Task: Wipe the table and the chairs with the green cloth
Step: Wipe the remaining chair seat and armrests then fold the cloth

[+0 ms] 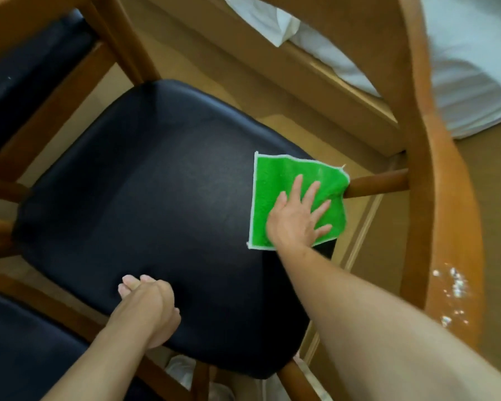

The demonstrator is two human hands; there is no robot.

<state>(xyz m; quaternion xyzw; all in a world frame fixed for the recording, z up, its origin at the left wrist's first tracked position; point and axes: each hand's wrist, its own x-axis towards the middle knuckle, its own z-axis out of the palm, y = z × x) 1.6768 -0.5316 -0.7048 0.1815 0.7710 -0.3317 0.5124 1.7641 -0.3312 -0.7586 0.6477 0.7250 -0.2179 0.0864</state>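
Right hand [297,215] lies flat, fingers spread and straight, pressing the green cloth [275,183] onto the black chair seat [156,204] at the seat's 3 o'clock edge. Cloth corner touches a wooden rail [376,183]. Left hand [148,308] rests at the seat's 7 o'clock edge, fingers curled loosely against the cushion; whether it grips cannot be told.
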